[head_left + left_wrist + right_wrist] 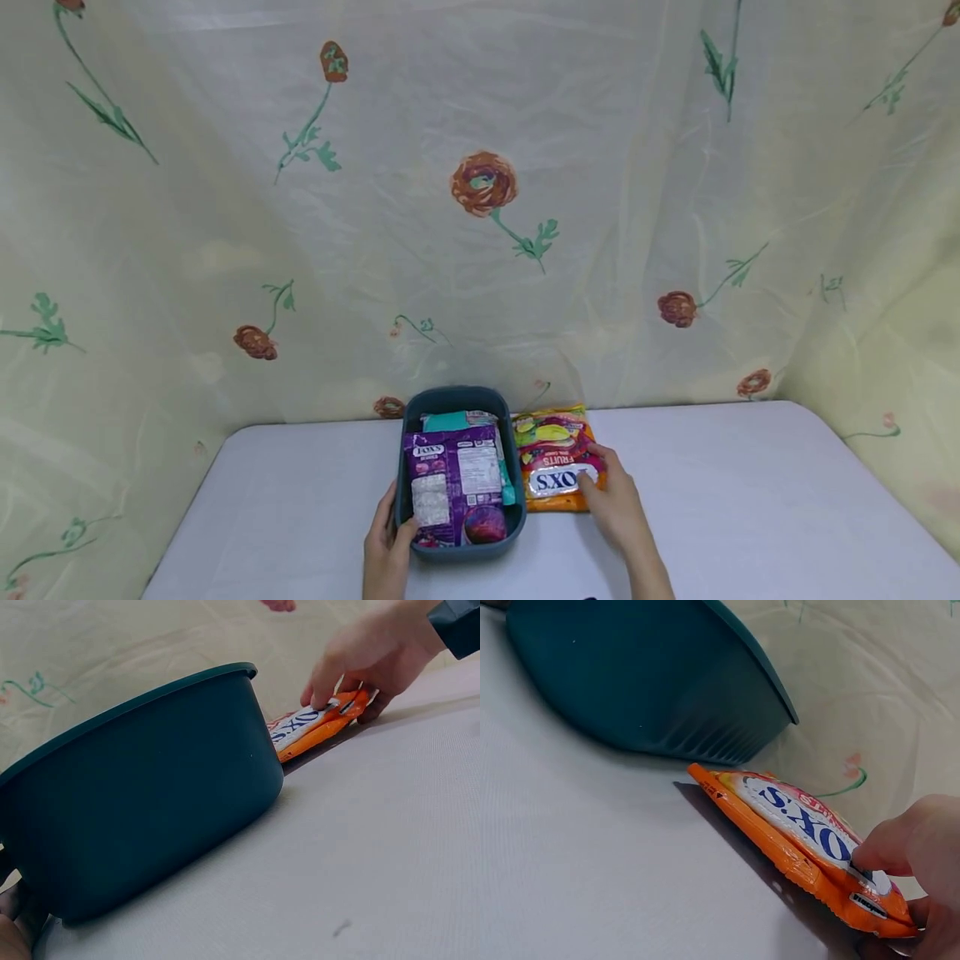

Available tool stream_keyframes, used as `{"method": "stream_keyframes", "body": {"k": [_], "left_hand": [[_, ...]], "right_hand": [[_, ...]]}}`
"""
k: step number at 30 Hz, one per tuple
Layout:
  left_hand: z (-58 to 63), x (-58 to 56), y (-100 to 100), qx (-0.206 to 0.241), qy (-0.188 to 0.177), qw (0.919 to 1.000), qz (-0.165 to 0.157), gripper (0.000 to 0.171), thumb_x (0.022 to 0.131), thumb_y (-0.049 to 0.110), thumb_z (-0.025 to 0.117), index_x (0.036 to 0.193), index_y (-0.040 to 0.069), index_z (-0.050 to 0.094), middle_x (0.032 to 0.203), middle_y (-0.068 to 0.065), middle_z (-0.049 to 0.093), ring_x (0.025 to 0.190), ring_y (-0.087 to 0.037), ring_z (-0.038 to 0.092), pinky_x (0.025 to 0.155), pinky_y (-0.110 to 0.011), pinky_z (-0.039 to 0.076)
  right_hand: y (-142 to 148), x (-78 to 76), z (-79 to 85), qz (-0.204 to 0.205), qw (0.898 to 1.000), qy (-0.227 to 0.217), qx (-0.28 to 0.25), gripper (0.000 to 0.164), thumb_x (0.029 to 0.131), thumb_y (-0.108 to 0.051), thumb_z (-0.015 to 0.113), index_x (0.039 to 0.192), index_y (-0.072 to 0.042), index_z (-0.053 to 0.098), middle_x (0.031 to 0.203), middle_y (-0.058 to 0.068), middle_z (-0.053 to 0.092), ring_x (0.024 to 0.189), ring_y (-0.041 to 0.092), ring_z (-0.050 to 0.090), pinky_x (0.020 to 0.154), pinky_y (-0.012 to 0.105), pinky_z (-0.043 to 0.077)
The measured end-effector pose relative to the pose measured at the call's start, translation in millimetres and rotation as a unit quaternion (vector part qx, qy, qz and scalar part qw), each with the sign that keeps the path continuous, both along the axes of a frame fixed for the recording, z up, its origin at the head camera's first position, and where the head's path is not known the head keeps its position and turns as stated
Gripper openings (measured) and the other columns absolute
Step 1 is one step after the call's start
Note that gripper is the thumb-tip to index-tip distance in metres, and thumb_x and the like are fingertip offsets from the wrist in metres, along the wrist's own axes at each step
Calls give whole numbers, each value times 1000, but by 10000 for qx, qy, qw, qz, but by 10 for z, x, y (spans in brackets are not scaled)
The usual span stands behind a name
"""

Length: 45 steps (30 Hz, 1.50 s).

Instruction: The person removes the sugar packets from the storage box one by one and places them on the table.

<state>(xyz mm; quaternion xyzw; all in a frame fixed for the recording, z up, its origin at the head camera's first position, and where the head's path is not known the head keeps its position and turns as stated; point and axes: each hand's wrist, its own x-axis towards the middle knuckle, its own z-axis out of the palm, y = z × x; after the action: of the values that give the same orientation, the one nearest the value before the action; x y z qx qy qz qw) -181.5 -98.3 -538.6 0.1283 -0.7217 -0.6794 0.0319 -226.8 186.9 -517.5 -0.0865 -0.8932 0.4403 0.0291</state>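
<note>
A dark teal plastic bin [459, 552] stands on the table with a purple candy bag [453, 487] on top of a turquoise packet [444, 422] inside it. My left hand [388, 533] holds the bin's near left side, thumb at the rim and fingers along the outer wall. To the right of the bin, my right hand [617, 500] pinches the right edge of an orange and red Fox's fruit candy bag [553, 454]. In the right wrist view the thumb presses on the bag's printed front, with fingers beneath; that edge is tilted up off the table.
The white-covered table [300, 500] has rounded far corners. Behind and on both sides hangs a pale curtain [570, 333] printed with flowers, close to the table's back edge and the far end of the bin.
</note>
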Motion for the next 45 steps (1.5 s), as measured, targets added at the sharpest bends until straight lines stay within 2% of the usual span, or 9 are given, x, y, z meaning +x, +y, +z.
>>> {"method": "stream_keyframes", "body": {"k": [11,18,23,25,27,30,32,35,45], "left_hand": [[2,25,12,-16,54,10000,-43,62,91,13,50,148,8,28,152,-21,29,140,-40,29,112,-52,30],[33,41,-44,-51,35,10000,-17,61,91,14,49,148,11,29,153,-20,29,139,-39,31,111,-51,32],[45,7,-19,-3,-97,10000,9,62,90,15,50,148,13,29,153,-19,28,139,-39,30,111,-52,32],[40,-3,-4,-3,-99,9999,28,62,89,14,51,148,13,30,153,-18,29,140,-39,29,111,-51,32],[37,-7,4,-5,-61,10000,17,62,89,13,51,148,12,31,153,-19,29,140,-39,29,111,-51,32],[35,-5,13,-7,-46,10000,-5,62,89,12,51,148,11,31,153,-20,29,140,-39,29,111,-51,32],[38,-5,14,-9,-68,10000,-9,62,89,13,51,148,11,30,153,-20,28,140,-40,28,112,-52,31],[43,-8,15,-20,-128,9999,16,62,89,14,51,148,11,30,153,-20,28,140,-39,29,112,-51,31],[51,0,12,3,-155,9999,51,62,89,13,50,148,13,30,153,-20,29,139,-39,30,112,-52,31]], "right_hand": [[-15,29,11,119,9987,256,430,49,91,-14,53,137,0,41,137,28,45,128,47,38,109,62,29],[-76,26,85,-24,9989,387,-282,46,94,-14,48,138,-2,40,142,25,38,134,43,32,112,62,23],[-69,28,214,-221,9892,582,-1329,41,97,-14,45,136,-6,41,143,19,40,137,36,33,115,52,28],[-52,36,241,-257,9819,522,-1802,40,97,-14,45,137,-8,41,142,15,43,136,31,37,113,41,35],[-36,52,255,-260,9757,395,-2141,40,98,-16,45,138,-10,40,141,12,44,133,28,41,105,26,43],[-26,75,235,-164,9646,271,-2619,41,99,-17,45,139,-11,38,140,9,45,130,21,44,93,10,45],[-37,92,227,-22,9578,223,-2864,43,99,-19,45,141,-11,36,141,8,44,128,18,46,89,7,46],[-59,114,216,204,9514,167,-3067,46,99,-24,47,142,-13,34,141,5,44,126,15,49,92,12,48],[-174,207,263,643,9544,14,-2915,50,96,-30,52,142,-21,34,142,6,46,124,22,53,95,19,50]]}}
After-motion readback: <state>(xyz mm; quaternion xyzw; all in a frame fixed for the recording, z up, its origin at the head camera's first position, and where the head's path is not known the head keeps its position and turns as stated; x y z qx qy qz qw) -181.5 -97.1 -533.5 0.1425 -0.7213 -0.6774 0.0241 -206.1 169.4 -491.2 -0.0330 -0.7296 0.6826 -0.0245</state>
